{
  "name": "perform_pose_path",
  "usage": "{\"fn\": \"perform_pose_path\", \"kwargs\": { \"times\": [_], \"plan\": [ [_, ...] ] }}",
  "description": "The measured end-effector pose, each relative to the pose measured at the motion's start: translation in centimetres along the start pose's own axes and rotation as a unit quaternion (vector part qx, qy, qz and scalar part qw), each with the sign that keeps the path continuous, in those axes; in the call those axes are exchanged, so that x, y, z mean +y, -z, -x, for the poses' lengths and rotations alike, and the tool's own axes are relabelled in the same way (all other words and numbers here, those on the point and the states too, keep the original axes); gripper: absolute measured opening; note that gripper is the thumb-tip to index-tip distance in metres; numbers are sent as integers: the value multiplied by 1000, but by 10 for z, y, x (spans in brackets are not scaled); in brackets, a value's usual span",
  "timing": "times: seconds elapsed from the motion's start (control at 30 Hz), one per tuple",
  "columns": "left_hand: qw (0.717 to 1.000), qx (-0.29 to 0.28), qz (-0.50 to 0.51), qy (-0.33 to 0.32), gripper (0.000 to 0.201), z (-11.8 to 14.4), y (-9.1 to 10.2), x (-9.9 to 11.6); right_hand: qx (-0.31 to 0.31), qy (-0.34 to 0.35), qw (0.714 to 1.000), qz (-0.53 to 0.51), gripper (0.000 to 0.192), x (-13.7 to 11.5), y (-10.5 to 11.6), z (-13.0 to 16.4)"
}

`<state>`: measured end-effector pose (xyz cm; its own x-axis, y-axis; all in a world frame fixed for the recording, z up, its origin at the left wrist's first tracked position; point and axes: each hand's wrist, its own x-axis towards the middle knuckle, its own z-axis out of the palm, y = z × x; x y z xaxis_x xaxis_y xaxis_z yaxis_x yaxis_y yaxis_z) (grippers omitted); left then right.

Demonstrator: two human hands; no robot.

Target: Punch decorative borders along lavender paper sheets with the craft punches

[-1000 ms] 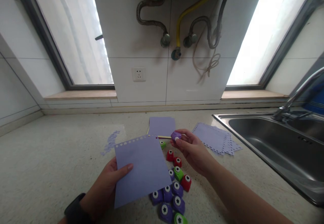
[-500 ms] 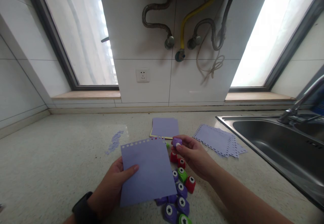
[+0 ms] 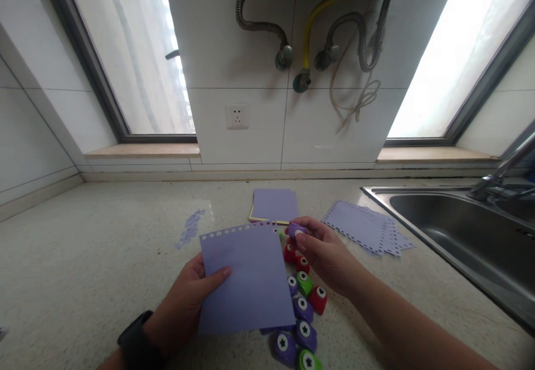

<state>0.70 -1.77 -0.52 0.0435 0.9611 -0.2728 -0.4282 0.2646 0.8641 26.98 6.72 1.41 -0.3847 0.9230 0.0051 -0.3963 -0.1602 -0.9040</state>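
My left hand (image 3: pixel 184 303) holds a purple paper sheet (image 3: pixel 246 281) by its lower left edge; a row of punched holes runs along the sheet's top edge. My right hand (image 3: pixel 328 258) pinches a small purple craft punch (image 3: pixel 296 230) just beside the sheet's top right corner. Below both hands lies a cluster of several red, green and purple craft punches (image 3: pixel 304 308) on the speckled counter (image 3: pixel 104 247), partly hidden by the sheet.
A stack of plain purple paper (image 3: pixel 273 204) lies further back. Punched sheets (image 3: pixel 368 228) are fanned out to the right, near a steel sink (image 3: pixel 460 230) with a tap (image 3: pixel 501 175). Purple paper scraps (image 3: pixel 190 226) lie to the left. A tiled wall with pipes stands behind.
My right hand has brought the small purple punch closer to the sheet's top right corner. The camera view has shifted a little; the left hand keeps hold of the sheet.
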Motion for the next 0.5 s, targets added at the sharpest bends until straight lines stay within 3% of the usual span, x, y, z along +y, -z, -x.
{"fn": "perform_pose_path", "kwargs": {
  "times": [0.17, 0.33, 0.4, 0.5],
  "plan": [
    [1000, 9, -18, 2, 56, -1, 3, -1, -3, 19, 1000, 8, 42, 3, -2, 2],
    [998, 49, -47, 1, 60, -2, 3, 1, -36, 122, 987, 100, 39, 3, -5, 5],
    [997, 61, -55, 4, 64, -1, 2, 2, -48, 190, 967, 163, 37, 1, -6, 9],
    [995, 77, -66, 21, 66, 0, 0, 4, -43, 297, 910, 285, 40, 0, -8, 16]
  ]
}}
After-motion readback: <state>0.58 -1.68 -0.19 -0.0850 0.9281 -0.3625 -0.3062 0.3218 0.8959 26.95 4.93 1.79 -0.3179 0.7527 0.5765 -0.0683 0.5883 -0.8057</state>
